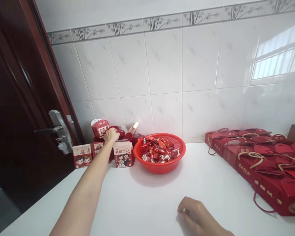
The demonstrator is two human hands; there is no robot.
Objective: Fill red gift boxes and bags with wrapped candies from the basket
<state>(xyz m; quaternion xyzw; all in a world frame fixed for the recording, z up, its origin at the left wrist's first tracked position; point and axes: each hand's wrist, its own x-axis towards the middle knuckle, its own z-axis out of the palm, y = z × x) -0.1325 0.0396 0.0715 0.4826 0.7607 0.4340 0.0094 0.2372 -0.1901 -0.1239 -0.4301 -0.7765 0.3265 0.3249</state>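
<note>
My left hand reaches far out to the back left, among a cluster of small red and cream candy boxes. Its fingers are curled closed against a dark red box; the fingertips and whatever they hold are hidden. In front of that hand stands a box with a printed bride and groom. A red box with a rounded top sits just left of my fingers. My right hand is low over the near part of the white table, fingers curled in towards the thumb, with nothing seen in them.
A red plastic basin holds a red strainer with many red-wrapped candies. On the right are rows of dark red gift boxes with cord handles. A tiled wall backs the table; a dark door is at left.
</note>
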